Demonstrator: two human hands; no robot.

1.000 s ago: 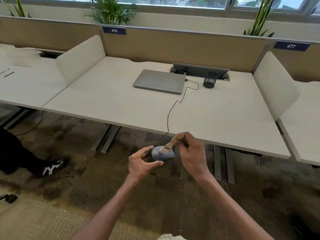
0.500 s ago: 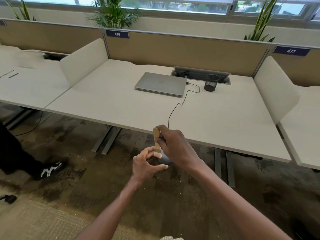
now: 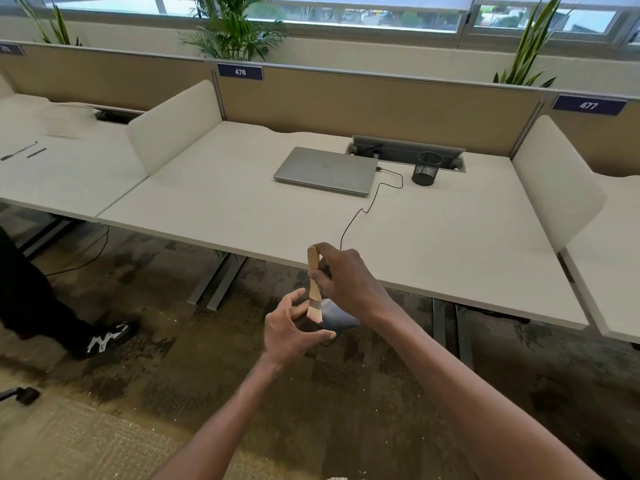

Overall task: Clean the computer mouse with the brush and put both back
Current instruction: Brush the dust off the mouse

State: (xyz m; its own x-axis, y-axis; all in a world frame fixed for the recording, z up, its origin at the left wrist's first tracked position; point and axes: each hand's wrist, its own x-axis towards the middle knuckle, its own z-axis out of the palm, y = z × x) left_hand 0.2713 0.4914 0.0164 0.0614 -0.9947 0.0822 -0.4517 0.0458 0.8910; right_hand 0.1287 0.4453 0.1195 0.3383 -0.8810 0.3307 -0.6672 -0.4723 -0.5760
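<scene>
My left hand (image 3: 292,329) grips a bluish-grey wired computer mouse (image 3: 337,315) in the air, in front of the desk's near edge. My right hand (image 3: 346,280) holds a small wooden-handled brush (image 3: 313,284) upright, its pale bristles down against the mouse's left end. My hands hide most of the mouse. Its black cable (image 3: 367,206) runs from behind my right hand across the white desk (image 3: 242,209) to the shut grey laptop (image 3: 327,170).
A black mesh pen cup (image 3: 426,168) stands right of the laptop. White side dividers (image 3: 175,126) flank the desk. A person's leg and a black-and-white shoe (image 3: 104,337) are on the floor at left. Two pens (image 3: 24,151) lie on the left desk.
My right hand has swung the brush from slanted to upright and moved it to the mouse's left end. My left hand has turned the mouse. Both hands sit slightly nearer the desk edge.
</scene>
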